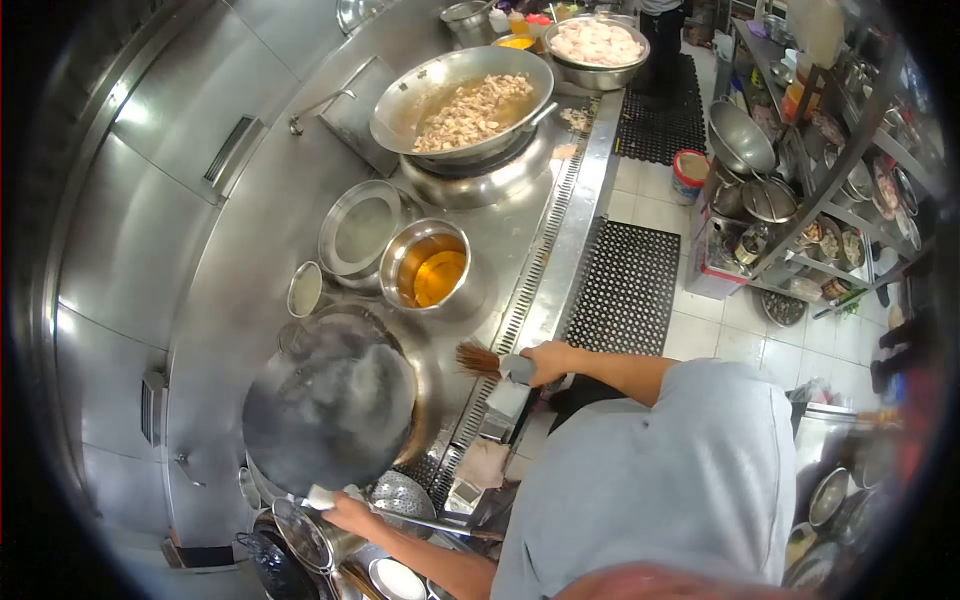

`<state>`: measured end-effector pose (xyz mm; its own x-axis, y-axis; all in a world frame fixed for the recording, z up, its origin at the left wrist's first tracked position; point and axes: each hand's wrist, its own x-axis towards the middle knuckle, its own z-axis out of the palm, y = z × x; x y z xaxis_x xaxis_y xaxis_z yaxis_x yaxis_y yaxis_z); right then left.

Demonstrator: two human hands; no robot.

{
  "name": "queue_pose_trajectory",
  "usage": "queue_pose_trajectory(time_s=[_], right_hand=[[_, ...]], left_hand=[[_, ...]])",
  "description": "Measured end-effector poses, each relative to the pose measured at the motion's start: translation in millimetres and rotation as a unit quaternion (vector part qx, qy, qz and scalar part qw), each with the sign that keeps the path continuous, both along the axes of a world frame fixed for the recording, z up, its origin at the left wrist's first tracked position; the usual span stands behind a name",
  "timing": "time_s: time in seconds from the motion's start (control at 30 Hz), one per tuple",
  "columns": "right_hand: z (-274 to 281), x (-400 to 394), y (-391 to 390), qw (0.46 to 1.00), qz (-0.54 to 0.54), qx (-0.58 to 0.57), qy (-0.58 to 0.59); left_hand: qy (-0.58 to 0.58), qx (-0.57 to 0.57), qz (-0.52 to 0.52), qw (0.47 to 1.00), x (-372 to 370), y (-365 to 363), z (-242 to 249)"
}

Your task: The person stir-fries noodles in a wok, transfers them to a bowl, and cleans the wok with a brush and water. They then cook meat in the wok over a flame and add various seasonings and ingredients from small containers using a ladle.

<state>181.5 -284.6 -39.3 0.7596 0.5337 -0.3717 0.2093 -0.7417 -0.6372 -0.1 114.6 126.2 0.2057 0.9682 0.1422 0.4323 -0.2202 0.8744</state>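
Observation:
A large dark wok [330, 410] sits on the near burner, steam or smoke clouding its inside. At its lower rim my left hand [350, 512] is closed round a folded white cloth [321, 497], which touches the wok's edge; a handle underneath, if any, is hidden. My right hand [550, 362] grips the grey handle end of a wok brush [480, 360], its brown bristles pointing left over the stove's front edge, apart from the wok. Between wok and brush stands the stove's slotted drain strip [475, 412].
A steel pot of amber liquid [437, 275] and a round steel pan [360, 235] stand beyond the wok. Farther off, a big wok [400, 110] holds cooked pieces. Strainers and bowls crowd my left side. A rack [820, 200] and another person [662, 40] are across the aisle.

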Motion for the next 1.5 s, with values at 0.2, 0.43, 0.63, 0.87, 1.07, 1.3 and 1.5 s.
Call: queue_pose_trajectory(time_s=[0.2,0.43,0.63,0.87,1.07,1.3,1.5], right_hand=[[30,-5,-10,0.994,-0.086,0.058,0.040],[149,1,105,0.962,0.117,0.245,-0.011],[135,68,313,0.970,0.147,0.184,-0.064],[122,100,233,0.916,0.377,-0.082,-0.112],[274,209,361,0.917,0.188,0.064,-0.347],[137,123,443,0.856,0.439,0.016,-0.274],[120,162,362,0.747,0.664,-0.017,-0.034]], left_hand=[[0.244,0.216,-0.129,0.937,18,90,-6],[0.169,0.202,-0.013,0.965,50,-32,80],[0.051,0.347,-0.077,0.933,33,-103,26],[0.017,0.074,0.055,0.996,1,-57,-11],[-0.112,-0.096,0.100,0.984,42,-52,-96],[-0.208,-0.251,0.131,0.936,73,-32,-125],[-0.288,-0.371,0.031,0.882,61,-33,-93]])
